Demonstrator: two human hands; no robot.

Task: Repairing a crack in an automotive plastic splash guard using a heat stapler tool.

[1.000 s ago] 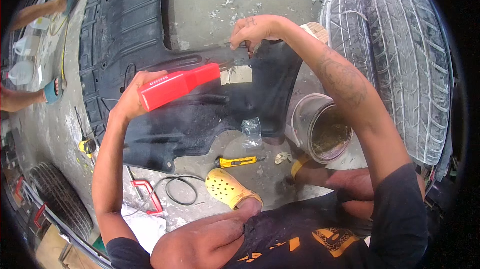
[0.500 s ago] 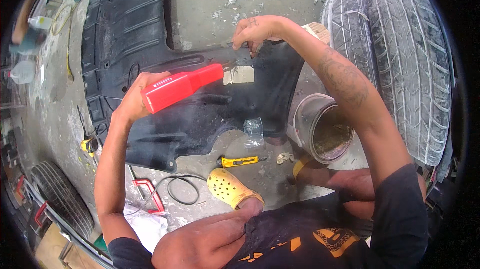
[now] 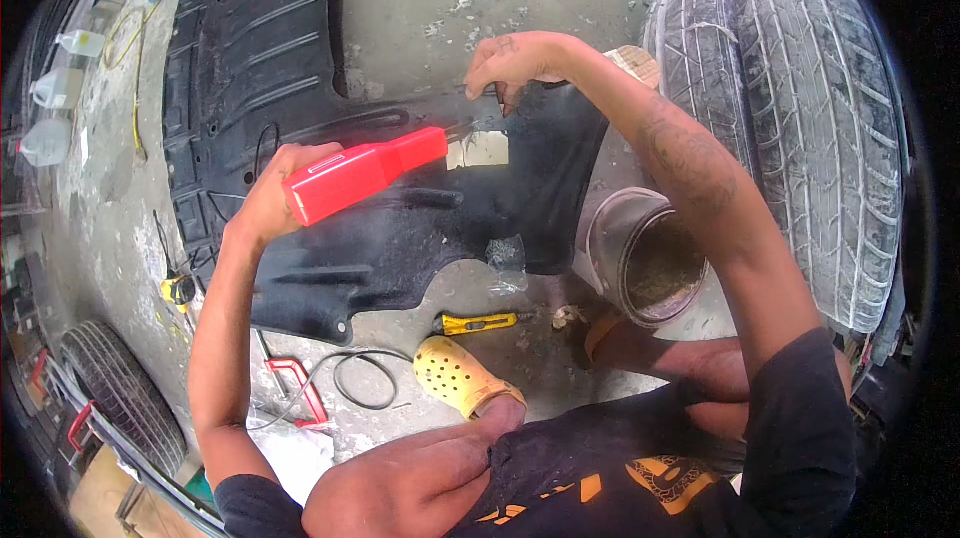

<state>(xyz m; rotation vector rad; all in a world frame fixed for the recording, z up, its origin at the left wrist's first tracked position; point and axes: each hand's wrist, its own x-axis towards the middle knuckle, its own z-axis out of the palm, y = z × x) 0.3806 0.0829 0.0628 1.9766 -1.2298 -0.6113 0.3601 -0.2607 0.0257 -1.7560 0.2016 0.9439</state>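
Observation:
My left hand (image 3: pixel 268 200) is wrapped round a red soldering gun (image 3: pixel 365 173) whose thin metal tip points right. That tip is over the black plastic splash shield (image 3: pixel 370 238), close to a pale rectangular patch (image 3: pixel 480 150). Just above the patch, my right hand (image 3: pixel 515 66) is bent downward with its fingers pinched together. Something small and dark shows at the fingertips, too small to name. The shield lies flat on the floor in front of me.
Two tyres (image 3: pixel 820 118) stand at the right, beside a dirty bucket (image 3: pixel 650 258). Near my yellow clog (image 3: pixel 462 378) lie a yellow box cutter (image 3: pixel 478 323), a clear plastic piece (image 3: pixel 507 263), a cable (image 3: pixel 365 378) and a red clamp (image 3: pixel 300 388). Plastic jugs (image 3: pixel 55 88) stand far left.
At the upper left, another person's arm and foot have shifted up and away, uncovering a jug. My hands and the soldering gun stay almost still.

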